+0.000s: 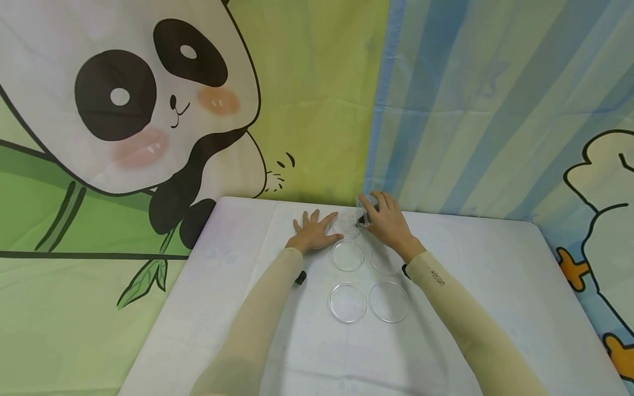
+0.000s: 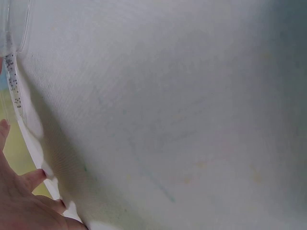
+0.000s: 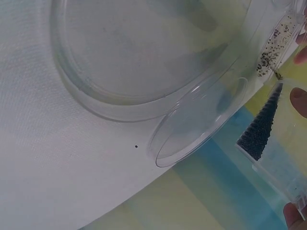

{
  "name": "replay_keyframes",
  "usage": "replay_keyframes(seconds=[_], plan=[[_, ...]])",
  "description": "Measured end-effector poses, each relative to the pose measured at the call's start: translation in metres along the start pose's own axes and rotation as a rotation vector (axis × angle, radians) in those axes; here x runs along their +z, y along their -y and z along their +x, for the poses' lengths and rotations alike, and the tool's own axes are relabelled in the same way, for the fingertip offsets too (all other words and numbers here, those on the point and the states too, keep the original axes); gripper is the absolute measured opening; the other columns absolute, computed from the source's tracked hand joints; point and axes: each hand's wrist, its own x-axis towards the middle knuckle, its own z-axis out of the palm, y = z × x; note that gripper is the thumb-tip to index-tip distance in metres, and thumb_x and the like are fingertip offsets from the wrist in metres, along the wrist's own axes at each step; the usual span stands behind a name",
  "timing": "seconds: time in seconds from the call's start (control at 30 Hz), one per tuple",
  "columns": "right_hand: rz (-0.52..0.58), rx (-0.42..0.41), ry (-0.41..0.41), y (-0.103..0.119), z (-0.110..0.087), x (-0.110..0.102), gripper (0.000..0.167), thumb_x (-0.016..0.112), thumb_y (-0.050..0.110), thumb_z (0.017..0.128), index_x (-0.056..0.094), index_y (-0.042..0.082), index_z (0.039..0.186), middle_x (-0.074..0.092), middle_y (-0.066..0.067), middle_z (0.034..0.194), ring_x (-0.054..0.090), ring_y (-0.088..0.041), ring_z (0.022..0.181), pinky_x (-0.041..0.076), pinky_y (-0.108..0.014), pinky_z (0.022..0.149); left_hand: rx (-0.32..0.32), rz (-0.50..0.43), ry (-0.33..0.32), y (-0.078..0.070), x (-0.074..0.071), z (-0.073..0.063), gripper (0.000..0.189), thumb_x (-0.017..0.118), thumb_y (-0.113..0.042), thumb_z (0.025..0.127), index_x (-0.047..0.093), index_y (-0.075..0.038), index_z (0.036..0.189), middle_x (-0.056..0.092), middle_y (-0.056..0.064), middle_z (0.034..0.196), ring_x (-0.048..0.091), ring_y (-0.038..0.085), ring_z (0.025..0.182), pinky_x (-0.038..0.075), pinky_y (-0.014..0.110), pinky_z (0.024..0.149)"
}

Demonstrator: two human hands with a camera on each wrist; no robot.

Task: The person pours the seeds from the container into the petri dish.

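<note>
My right hand (image 1: 388, 225) holds a clear plastic container (image 3: 292, 177) at its sides, tilted toward the far left petri dish (image 1: 349, 237). Black grains (image 3: 261, 129) are heaped along the container's lowered side. A thin stream of them leaves its corner at the dish, where scattered grains (image 3: 274, 50) lie on the bottom. Left of that dish, my left hand (image 1: 313, 234) is spread flat, with thumb and forefinger reaching to either side of the rim. In the left wrist view, the grain-dotted dish edge (image 2: 14, 86) shows above the fingers.
Nearer me stand more clear dishes: two in the middle row (image 1: 348, 256) and two in front (image 1: 388, 302). Another dish (image 3: 196, 129) is at the back, under my right hand. One stray grain (image 3: 136, 146) lies on the white tabletop (image 1: 470, 308). A printed curtain (image 1: 317, 110) hangs behind.
</note>
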Motion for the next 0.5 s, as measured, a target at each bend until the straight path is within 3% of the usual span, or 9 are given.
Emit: replay_keyframes(seconds=[0.5], plan=[[0.006, -0.027, -0.049, -0.001, 0.0006, 0.0024, 0.1, 0.094, 0.018, 0.07, 0.039, 0.012, 0.153, 0.042, -0.027, 0.143, 0.039, -0.047, 0.131, 0.039, -0.059, 0.102, 0.005, -0.031, -0.014, -0.0014, -0.0003, -0.001, 0.079, 0.051, -0.073, 0.09, 0.024, -0.043, 0.158, 0.012, 0.02, 0.164, -0.001, 0.055, 0.145, 0.001, 0.077, 0.106]])
